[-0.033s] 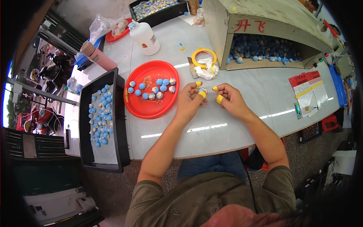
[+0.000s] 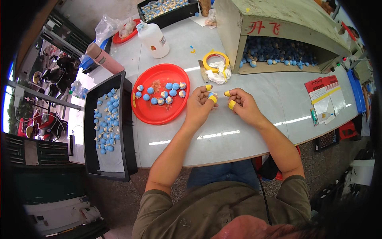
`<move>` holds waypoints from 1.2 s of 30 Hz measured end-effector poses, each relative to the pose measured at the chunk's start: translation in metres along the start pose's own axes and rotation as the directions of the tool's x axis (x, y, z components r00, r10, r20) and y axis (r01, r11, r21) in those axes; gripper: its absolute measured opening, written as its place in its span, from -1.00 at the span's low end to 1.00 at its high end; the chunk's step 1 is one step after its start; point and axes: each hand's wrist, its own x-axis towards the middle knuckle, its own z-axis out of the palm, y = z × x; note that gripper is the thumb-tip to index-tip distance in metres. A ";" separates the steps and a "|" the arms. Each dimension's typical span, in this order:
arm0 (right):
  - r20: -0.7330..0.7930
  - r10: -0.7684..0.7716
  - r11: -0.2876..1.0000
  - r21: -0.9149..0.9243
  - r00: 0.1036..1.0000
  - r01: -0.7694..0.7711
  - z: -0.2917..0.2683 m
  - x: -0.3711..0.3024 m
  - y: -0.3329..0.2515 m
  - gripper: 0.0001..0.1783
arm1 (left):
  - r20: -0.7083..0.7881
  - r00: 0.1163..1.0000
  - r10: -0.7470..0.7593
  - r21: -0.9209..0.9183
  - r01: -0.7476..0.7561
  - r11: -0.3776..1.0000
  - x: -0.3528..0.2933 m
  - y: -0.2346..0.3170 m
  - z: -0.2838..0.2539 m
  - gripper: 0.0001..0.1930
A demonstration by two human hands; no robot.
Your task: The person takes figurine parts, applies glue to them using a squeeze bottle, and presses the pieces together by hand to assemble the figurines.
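Blue ball [image 2: 211, 95] is pinched by left hand [image 2: 198, 107]; whether anything is held in half-curled right hand [image 2: 246, 106] cannot be told. Red plate [image 2: 159, 114] placed alongside, presumably for reach.

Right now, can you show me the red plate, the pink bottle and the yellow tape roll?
Red plate [image 2: 149, 112]: head view, on its bare inside, near the lower edge.
Pink bottle [image 2: 108, 62]: head view, on its side.
Yellow tape roll [image 2: 205, 61]: head view, on the left of its ring.
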 end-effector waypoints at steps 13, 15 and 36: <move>-0.078 -0.017 0.998 -0.060 0.997 0.013 -0.003 0.004 0.000 -0.73 | -0.267 0.931 0.250 0.260 -0.180 0.949 -0.001 0.019 -0.013 -0.51; -0.076 -0.021 0.999 -0.050 0.997 0.017 -0.004 0.003 -0.002 -0.73 | -0.268 0.929 0.254 0.359 -0.148 0.922 -0.004 0.027 -0.020 -0.50; -0.103 -0.045 0.998 -0.054 0.994 0.039 -0.008 0.005 -0.002 -0.80 | -0.072 0.955 0.288 0.978 0.011 0.210 -0.023 0.041 -0.088 -0.54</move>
